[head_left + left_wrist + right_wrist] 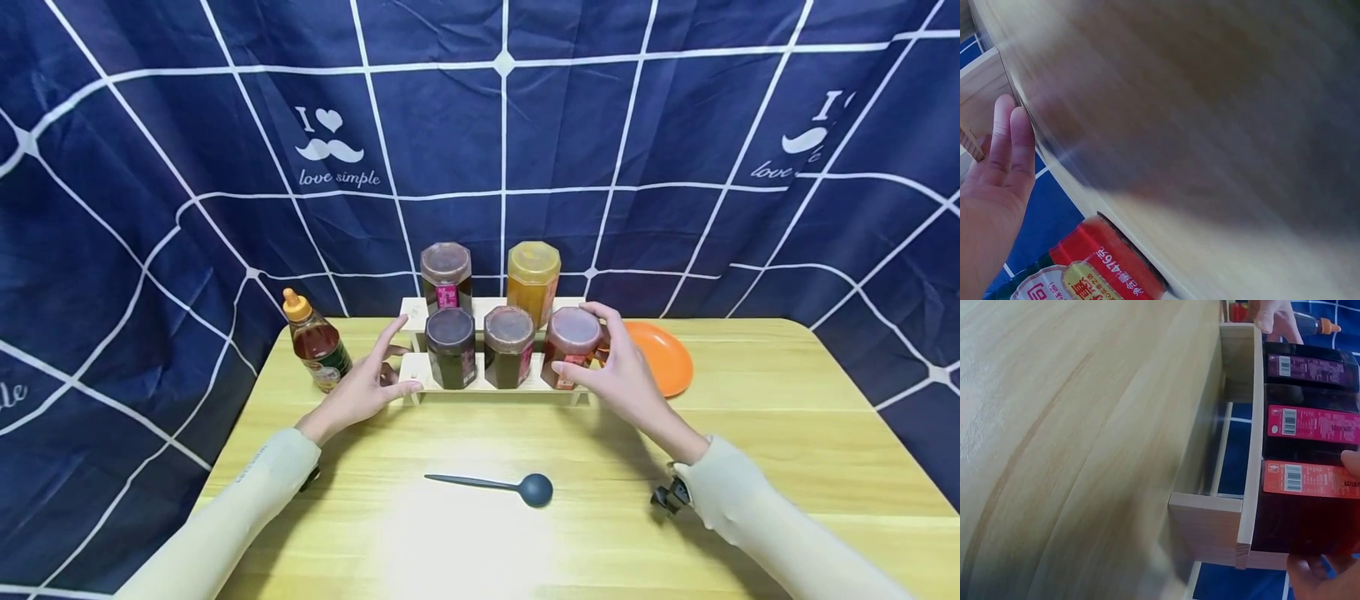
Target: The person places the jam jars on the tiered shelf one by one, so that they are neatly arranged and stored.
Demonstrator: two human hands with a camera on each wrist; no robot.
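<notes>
A two-step wooden rack (pixel 487 385) carries several hexagonal jars with clear lids. My right hand (pixel 626 375) grips the red jar (pixel 572 333) at the right end of the lower step, thumb in front and fingers at its far side. In the right wrist view this jar (pixel 1310 519) has an orange label and stands on the step. Beside it are a dark jar with a pink label (pixel 508 350) and a blackish jar (pixel 450 350). My left hand (pixel 360 387) touches the rack's left end, its thumb on the lower step and its fingers (pixel 1021 140) fairly straight.
On the upper step stand a yellow jar (pixel 533 279) and a brown jar (pixel 446 275). A squeeze bottle (pixel 318 346) with an orange cap is left of my left hand. An orange plate (pixel 667 358) lies behind my right hand. A dark spoon (pixel 536 490) lies in front.
</notes>
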